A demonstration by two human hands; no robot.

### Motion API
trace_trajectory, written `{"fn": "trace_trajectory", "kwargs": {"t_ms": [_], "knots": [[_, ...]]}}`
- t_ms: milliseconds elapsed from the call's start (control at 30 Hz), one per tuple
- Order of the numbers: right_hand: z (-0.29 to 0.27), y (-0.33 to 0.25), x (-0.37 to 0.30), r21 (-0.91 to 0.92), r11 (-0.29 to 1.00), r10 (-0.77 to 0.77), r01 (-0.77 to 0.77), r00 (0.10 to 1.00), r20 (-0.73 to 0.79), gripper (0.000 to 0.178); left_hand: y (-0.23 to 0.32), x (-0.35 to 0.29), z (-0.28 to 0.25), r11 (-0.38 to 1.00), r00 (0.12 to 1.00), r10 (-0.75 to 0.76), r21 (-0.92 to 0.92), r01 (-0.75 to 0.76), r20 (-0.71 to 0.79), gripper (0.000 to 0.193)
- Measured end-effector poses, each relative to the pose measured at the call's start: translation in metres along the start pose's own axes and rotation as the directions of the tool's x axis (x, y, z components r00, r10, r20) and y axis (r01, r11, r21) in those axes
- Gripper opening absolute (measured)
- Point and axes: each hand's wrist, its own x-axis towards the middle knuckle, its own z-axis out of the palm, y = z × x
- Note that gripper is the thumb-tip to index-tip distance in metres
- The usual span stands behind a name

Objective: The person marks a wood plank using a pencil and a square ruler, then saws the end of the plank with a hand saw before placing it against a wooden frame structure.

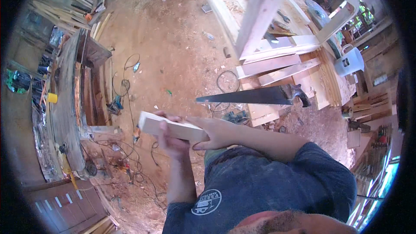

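Note:
A short, pale wooden block (186,132) is held between both hands in front of my body. My left hand (174,144) is closed around its middle from below, thumb up along the near side and fingers over the far side. The fingers of my right hand (212,129) wrap the block's right end. Its left end sticks out free. Beyond my hands, a handsaw (251,95) lies at the near end of the workbench. Its dark blade juts left past the boards and its handle is on the right. Neither hand touches the saw.
Boards (286,73) are stacked on the bench at the right, under a pale wooden frame (262,13). A white bucket (350,62) stands beyond. Cables (125,87) and a power tool (115,105) lie on the dirt floor, beside an old wooden bench (65,99).

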Motion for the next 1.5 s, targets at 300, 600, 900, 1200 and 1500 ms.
{"fn": "trace_trajectory", "kwargs": {"t_ms": [300, 600, 900, 1200, 1500], "knots": [[0.049, 0.008, 0.031, -0.174, 0.978, 0.139, -0.112, 0.979, 0.148, 0.059, 0.126, 0.043, -0.082, 0.981, 0.961, 0.187, -0.015, -0.194, -0.203, 0.054], [-0.071, -0.015, -0.063, 0.183, 0.971, 0.226, -0.156, 0.857, -0.463, 0.064, 0.07, 0.091, -0.079, 0.971, 0.949, -0.237, -0.061, 0.229, -0.207, 0.049], [-0.144, -0.034, -0.164, 0.383, 0.805, 0.086, 0.454, 0.549, -0.831, 0.088, -0.127, 0.061, -0.101, 0.748, 0.714, -0.633, 0.002, 0.663, 0.298, 0.066], [-0.219, 0.022, -0.249, 0.463, 0.627, 0.164, 0.626, 0.475, -0.864, 0.069, -0.195, -0.021, 0.109, 0.669, 0.713, -0.65, 0.642, 0.374, 0.262, 0.078], [-0.318, 0.061, -0.276, 0.279, 0.943, 0.221, 0.179, 0.288, -0.932, 0.064, -0.33, -0.077, 0.209, 0.569, 0.561, -0.73, 0.802, 0.182, 0.39, 0.085]]}}
